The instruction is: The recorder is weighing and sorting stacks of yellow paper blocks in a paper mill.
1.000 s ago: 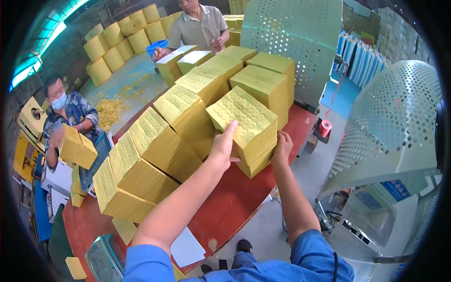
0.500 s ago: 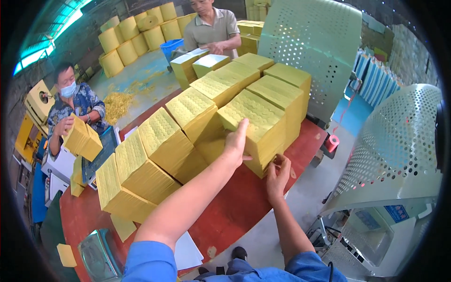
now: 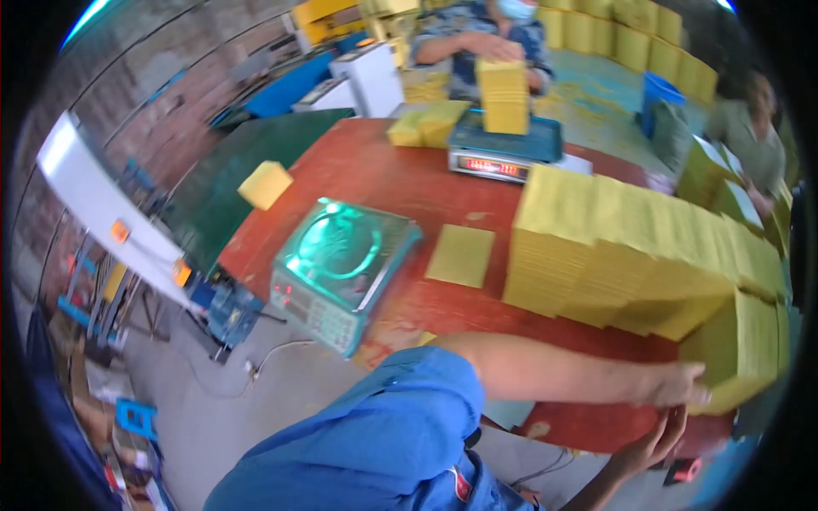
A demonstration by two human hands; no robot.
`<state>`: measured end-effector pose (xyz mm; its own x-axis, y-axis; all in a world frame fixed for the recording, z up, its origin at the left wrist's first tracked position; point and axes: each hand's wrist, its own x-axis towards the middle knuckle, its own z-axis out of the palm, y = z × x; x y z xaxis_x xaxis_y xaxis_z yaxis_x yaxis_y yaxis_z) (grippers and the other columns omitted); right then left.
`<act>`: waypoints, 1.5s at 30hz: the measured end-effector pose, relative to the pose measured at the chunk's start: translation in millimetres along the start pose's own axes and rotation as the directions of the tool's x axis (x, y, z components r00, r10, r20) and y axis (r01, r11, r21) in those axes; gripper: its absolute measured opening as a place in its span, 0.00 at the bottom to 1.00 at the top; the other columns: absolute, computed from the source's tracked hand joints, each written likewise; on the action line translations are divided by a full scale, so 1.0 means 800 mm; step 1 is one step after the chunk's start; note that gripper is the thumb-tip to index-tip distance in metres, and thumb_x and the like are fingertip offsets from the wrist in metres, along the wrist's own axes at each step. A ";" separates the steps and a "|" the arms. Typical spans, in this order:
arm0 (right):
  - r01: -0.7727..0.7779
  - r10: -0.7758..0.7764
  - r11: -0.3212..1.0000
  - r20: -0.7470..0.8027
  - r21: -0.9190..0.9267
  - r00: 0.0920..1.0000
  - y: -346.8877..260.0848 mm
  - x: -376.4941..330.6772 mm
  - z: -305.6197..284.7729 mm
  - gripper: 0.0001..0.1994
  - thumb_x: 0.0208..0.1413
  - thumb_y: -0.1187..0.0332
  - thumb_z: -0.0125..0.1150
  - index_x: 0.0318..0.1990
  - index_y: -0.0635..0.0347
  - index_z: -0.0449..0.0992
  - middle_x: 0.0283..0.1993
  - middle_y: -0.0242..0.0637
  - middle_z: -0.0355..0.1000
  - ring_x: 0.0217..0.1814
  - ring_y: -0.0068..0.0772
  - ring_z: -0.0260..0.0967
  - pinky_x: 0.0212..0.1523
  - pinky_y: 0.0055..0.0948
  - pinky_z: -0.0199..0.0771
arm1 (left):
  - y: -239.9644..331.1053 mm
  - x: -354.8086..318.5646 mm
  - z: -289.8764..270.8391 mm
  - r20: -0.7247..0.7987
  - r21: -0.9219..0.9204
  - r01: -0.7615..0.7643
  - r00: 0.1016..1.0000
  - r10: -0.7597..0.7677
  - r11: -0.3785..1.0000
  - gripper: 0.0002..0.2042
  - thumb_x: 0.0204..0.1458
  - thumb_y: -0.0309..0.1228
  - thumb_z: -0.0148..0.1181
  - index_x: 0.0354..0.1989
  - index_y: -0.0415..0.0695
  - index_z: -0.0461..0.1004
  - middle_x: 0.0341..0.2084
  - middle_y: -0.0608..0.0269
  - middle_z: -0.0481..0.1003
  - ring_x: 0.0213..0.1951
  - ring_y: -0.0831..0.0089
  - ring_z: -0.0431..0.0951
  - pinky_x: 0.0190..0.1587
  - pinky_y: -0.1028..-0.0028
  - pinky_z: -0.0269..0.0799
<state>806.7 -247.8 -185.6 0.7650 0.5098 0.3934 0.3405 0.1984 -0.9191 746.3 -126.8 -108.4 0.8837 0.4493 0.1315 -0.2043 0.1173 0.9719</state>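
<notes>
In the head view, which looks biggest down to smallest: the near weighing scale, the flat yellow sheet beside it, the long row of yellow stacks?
1. Row of yellow stacks, largest by far.
2. Near weighing scale, though nearness to the camera may flatter it.
3. Flat yellow sheet, smallest.

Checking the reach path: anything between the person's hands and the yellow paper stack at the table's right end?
Nothing visible. The left hand already rests against the side of the yellow paper stack at the edge of the red table. The right hand is open just below it, with only bare table edge between.
</notes>
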 end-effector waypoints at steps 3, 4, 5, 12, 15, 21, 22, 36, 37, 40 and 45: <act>0.013 -0.062 0.978 0.232 0.208 0.971 -0.062 -0.086 0.082 0.26 0.63 0.60 0.50 0.62 0.71 0.62 0.62 0.45 0.64 0.63 0.38 0.62 0.65 0.36 0.57 | 0.075 -0.162 -0.053 -0.089 0.136 -0.070 0.993 0.082 0.988 0.30 0.54 0.35 0.59 0.60 0.25 0.60 0.42 0.45 0.76 0.45 0.64 0.77 0.51 0.66 0.71; 0.003 -0.099 0.940 0.265 0.342 0.959 -0.079 -0.118 0.111 0.25 0.63 0.61 0.50 0.61 0.70 0.62 0.61 0.46 0.64 0.62 0.40 0.63 0.64 0.37 0.58 | 0.092 -0.218 -0.065 -0.157 0.209 -0.096 0.979 0.130 0.973 0.29 0.55 0.34 0.59 0.60 0.26 0.60 0.41 0.47 0.77 0.44 0.65 0.78 0.53 0.66 0.70; -0.048 -0.094 0.927 0.354 0.372 0.930 -0.099 -0.152 0.138 0.24 0.63 0.61 0.50 0.60 0.70 0.63 0.59 0.46 0.65 0.61 0.39 0.63 0.63 0.37 0.60 | 0.102 -0.274 -0.080 -0.183 0.219 -0.145 0.965 0.187 0.965 0.27 0.56 0.33 0.58 0.59 0.26 0.61 0.43 0.48 0.76 0.47 0.66 0.76 0.57 0.67 0.67; -0.505 -0.191 0.811 0.950 0.295 0.247 -0.223 -0.375 0.294 0.15 0.57 0.76 0.52 0.53 0.69 0.68 0.49 0.45 0.71 0.54 0.36 0.68 0.58 0.34 0.65 | 0.126 -0.685 -0.128 -0.727 0.049 -0.033 0.684 0.058 0.998 0.25 0.61 0.28 0.54 0.66 0.39 0.59 0.59 0.56 0.67 0.61 0.70 0.65 0.62 0.68 0.61; -0.573 -0.189 0.803 0.982 0.166 0.020 -0.245 -0.475 0.349 0.15 0.58 0.77 0.53 0.52 0.69 0.68 0.49 0.43 0.71 0.53 0.33 0.68 0.57 0.32 0.66 | 0.110 -0.850 -0.149 -0.903 0.034 0.015 0.428 0.024 0.999 0.22 0.61 0.35 0.55 0.63 0.42 0.65 0.55 0.61 0.72 0.57 0.74 0.70 0.57 0.72 0.67; -0.661 -0.117 0.742 0.949 -0.112 -0.293 -0.313 -0.702 0.478 0.13 0.58 0.82 0.51 0.50 0.67 0.71 0.46 0.36 0.73 0.51 0.27 0.69 0.55 0.27 0.66 | 0.111 -1.199 -0.220 -0.875 -0.019 0.483 -0.431 0.219 0.875 0.13 0.59 0.31 0.57 0.48 0.38 0.76 0.40 0.62 0.80 0.43 0.75 0.78 0.44 0.75 0.73; -0.660 -0.130 0.741 0.939 -0.121 -0.318 -0.321 -0.730 0.498 0.13 0.58 0.82 0.51 0.50 0.67 0.71 0.46 0.36 0.73 0.51 0.27 0.69 0.55 0.27 0.66 | 0.111 -1.253 -0.236 -0.798 0.002 0.575 -0.492 0.348 0.818 0.13 0.58 0.32 0.57 0.47 0.38 0.76 0.39 0.58 0.80 0.41 0.71 0.79 0.44 0.72 0.73; -0.543 -0.100 0.825 0.907 -0.155 -0.410 -0.363 -0.871 0.600 0.10 0.60 0.79 0.51 0.47 0.68 0.72 0.42 0.36 0.72 0.46 0.23 0.69 0.51 0.24 0.68 | 0.157 -1.493 -0.358 -0.657 -0.195 0.946 -0.323 0.681 0.260 0.16 0.46 0.27 0.61 0.46 0.42 0.76 0.39 0.52 0.74 0.45 0.53 0.74 0.56 0.61 0.68; -0.542 -0.079 0.823 0.911 -0.170 -0.405 -0.358 -0.875 0.601 0.10 0.60 0.79 0.51 0.47 0.68 0.72 0.42 0.35 0.73 0.46 0.23 0.69 0.50 0.24 0.68 | 0.161 -1.490 -0.358 -0.666 -0.225 0.942 -0.336 0.666 0.249 0.16 0.46 0.26 0.61 0.46 0.42 0.76 0.39 0.53 0.73 0.46 0.52 0.74 0.57 0.62 0.68; -0.548 -0.047 0.815 0.921 -0.189 -0.387 -0.347 -0.878 0.608 0.10 0.60 0.78 0.51 0.47 0.68 0.72 0.41 0.35 0.73 0.45 0.23 0.69 0.50 0.24 0.69 | 0.168 -1.482 -0.370 -0.673 -0.261 0.948 -0.313 0.671 0.181 0.16 0.46 0.27 0.60 0.45 0.43 0.76 0.39 0.53 0.74 0.46 0.52 0.74 0.55 0.61 0.69; -0.556 -0.072 0.812 0.917 -0.175 -0.393 -0.333 -0.880 0.616 0.12 0.60 0.77 0.49 0.50 0.66 0.72 0.43 0.36 0.73 0.47 0.26 0.70 0.51 0.28 0.69 | 0.184 -1.480 -0.375 -0.743 -0.407 0.881 -0.473 0.473 0.242 0.14 0.49 0.36 0.58 0.45 0.50 0.76 0.38 0.50 0.78 0.40 0.52 0.78 0.42 0.57 0.73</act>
<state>-92.2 -246.9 -228.4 -0.8261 0.5530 -0.1083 -0.0537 -0.2686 -0.9617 -456.1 -375.9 -179.5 -0.8279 0.5011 0.2518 0.5574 0.7847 0.2713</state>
